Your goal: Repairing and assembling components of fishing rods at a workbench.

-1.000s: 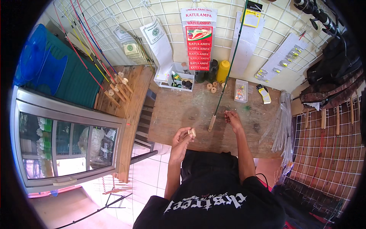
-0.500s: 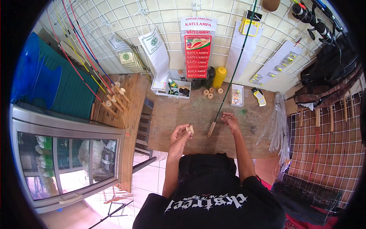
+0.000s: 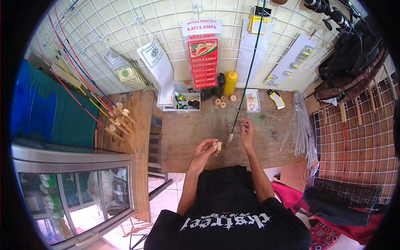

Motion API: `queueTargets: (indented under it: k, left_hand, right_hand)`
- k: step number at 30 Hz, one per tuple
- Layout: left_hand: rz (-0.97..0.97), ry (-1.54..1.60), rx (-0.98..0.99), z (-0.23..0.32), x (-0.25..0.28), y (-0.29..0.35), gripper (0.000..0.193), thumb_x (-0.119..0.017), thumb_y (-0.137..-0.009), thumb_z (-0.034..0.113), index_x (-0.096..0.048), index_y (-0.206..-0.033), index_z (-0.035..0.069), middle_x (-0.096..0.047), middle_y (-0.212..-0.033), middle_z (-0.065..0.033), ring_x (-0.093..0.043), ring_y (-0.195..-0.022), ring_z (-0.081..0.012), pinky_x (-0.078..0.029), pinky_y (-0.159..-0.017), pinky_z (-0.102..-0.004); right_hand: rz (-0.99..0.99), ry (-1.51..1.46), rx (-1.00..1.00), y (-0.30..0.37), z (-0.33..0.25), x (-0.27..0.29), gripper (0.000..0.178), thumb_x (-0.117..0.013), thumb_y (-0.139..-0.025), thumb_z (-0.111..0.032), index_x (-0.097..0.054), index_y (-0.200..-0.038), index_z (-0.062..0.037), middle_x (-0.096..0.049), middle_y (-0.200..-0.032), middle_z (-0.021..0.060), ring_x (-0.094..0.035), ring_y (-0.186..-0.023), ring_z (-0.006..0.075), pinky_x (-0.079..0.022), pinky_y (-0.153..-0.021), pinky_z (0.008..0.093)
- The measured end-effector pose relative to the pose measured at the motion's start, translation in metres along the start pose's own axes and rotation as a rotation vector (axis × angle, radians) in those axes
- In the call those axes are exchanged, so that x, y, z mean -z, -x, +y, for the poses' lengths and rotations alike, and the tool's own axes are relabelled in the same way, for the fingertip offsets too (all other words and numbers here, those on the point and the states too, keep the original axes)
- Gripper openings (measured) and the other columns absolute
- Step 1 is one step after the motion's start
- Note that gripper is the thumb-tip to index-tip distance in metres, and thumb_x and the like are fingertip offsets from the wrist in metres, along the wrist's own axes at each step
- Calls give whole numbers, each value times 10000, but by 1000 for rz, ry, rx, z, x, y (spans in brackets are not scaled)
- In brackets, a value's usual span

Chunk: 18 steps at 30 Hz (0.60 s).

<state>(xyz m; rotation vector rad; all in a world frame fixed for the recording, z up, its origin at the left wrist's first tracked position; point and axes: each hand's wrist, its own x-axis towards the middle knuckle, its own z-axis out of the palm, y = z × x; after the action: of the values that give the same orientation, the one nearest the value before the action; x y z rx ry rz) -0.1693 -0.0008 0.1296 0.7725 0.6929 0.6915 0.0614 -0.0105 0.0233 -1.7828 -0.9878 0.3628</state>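
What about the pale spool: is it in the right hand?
No, the left hand holds the spool; the right hand is beside the rod.

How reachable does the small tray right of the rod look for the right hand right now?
Probably yes: the tray lies beyond the right hand, with only tabletop visible between them; the rod slants past on the left.
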Motion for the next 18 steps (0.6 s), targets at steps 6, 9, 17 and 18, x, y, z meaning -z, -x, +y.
queueTargets:
  k: [6, 9, 17, 18]
  left_hand:
    - [-115, -66, 84, -8, 7, -6, 243, -590, -937, 169, -598, -1126, 17, -646, -977, -58, -587, -821, -97, -477, -723, -249]
    - [-172, -128, 136, -7, 2, -8, 246, -602, -932, 189, -609, -1114, 24, -650, -969, -56, -594, -832, -98, -479, -736, -249]
    - [-220, -220, 59, -4, -2, -15, 250, -663, -881, 121, -609, -1103, 22, -658, -1005, -80, -614, -938, -143, -485, -821, -278]
    - [-186, -188, 57, -4, 1, -14, 260, -677, -864, 98, -607, -1101, 16, -658, -1003, -83, -615, -943, -146, -486, -825, -278]
  right_hand:
    - [-259, -587, -415, 52, -98, 53, 236, -631, -900, -133, -596, -1122, -59, -605, -914, 5, -517, -740, 51, -404, -609, 204]
    - [-447, -616, -235, 70, -110, 56, 324, -669, -870, -114, -585, -1178, -60, -618, -955, -2, -523, -751, 41, -413, -638, 200]
    - [-564, -620, -249, 76, -104, 45, 488, -736, -797, -41, -553, -1249, -45, -661, -1061, 68, -613, -938, 110, -488, -803, 250]
    - [-553, -618, -248, 74, -106, 44, 488, -736, -797, -41, -553, -1249, -45, -661, -1061, 68, -613, -938, 110, -488, -803, 250]
